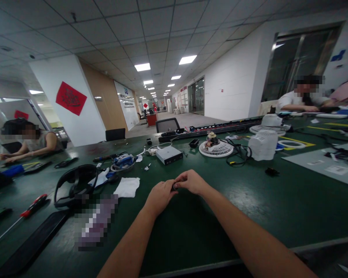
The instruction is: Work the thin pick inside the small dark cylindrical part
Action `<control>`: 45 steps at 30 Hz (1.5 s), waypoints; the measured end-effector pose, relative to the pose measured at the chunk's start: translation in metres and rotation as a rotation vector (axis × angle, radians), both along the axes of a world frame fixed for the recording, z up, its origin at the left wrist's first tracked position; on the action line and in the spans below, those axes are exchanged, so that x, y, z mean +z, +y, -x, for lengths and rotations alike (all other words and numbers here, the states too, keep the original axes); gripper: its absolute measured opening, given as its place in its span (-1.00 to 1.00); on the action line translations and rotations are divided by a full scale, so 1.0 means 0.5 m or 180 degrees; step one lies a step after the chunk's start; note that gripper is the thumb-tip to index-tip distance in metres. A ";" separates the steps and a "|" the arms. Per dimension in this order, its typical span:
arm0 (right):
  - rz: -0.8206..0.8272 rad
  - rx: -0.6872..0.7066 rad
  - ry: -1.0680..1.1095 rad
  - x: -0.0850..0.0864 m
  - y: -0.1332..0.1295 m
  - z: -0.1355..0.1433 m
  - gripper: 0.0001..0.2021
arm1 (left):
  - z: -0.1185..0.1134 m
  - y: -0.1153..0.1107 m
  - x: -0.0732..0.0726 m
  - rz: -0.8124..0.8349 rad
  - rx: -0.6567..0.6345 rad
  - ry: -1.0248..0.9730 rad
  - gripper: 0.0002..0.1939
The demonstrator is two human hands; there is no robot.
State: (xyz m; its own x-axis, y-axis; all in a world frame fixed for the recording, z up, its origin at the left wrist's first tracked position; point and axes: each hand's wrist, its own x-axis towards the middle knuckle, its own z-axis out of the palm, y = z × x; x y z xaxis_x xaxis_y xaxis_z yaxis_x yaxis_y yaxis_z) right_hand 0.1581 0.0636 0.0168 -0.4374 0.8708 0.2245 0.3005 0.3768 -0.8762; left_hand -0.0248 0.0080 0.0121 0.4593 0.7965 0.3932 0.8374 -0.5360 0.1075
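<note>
My left hand [161, 196] and my right hand [191, 181] meet over the green table [220, 216], fingertips together. Between them is a small dark ring-like piece [174, 186], mostly covered by the fingers, which both hands pinch. Just beyond my hands sits a silver box-shaped drive [168, 155] with a black front. A white cloth [128, 187] lies to the left of my left hand. Farther back on the right is a round white fan grille [216, 150] with a motor part on top.
Headphones [75, 187], a red-handled screwdriver [33, 205] and a long black panel [34, 241] lie at left. White plastic housing [263, 144], black cables [239, 154] and a grey sheet [330, 164] are at right. People sit at both far sides.
</note>
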 end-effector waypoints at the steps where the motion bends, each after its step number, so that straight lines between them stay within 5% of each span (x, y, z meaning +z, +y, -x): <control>1: 0.0013 0.0057 -0.0017 0.001 0.000 -0.002 -0.85 | -0.003 0.000 0.000 0.0018 -0.0006 0.0037 -0.65; 13: -0.0854 -0.0552 -0.0405 0.012 -0.025 0.007 -0.85 | 0.000 -0.003 0.005 -0.0144 0.0316 -0.0034 -0.66; 16: -0.1059 -0.0741 -0.0506 0.026 -0.034 0.007 -0.77 | -0.003 0.001 0.007 -0.0344 0.0843 -0.0176 -0.67; 23: -0.1158 -0.1026 -0.0715 0.034 -0.036 0.001 -0.69 | 0.048 0.003 0.021 -0.0605 0.2841 -0.0665 -0.68; 31: -0.1124 -0.1157 -0.0720 0.027 -0.028 -0.001 -0.69 | 0.134 0.012 0.011 -0.0302 0.3717 -0.0966 -0.66; 37: -0.1122 -0.1283 -0.0557 0.027 -0.029 -0.004 -0.67 | 0.130 0.010 0.011 -0.0535 0.3566 -0.0972 -0.65; 45: -0.1306 -0.1572 0.0105 0.022 -0.020 0.001 -0.75 | 0.099 0.027 0.000 -0.0527 0.2194 -0.1273 -0.68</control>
State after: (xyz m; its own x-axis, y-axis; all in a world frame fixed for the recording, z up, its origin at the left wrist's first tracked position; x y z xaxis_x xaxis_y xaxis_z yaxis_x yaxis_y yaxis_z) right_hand 0.1575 0.0535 0.0277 0.0060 0.8083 0.5887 0.4996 0.5076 -0.7020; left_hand -0.0743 0.0212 0.0121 -0.3131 0.7663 0.5610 0.8999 0.0507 0.4330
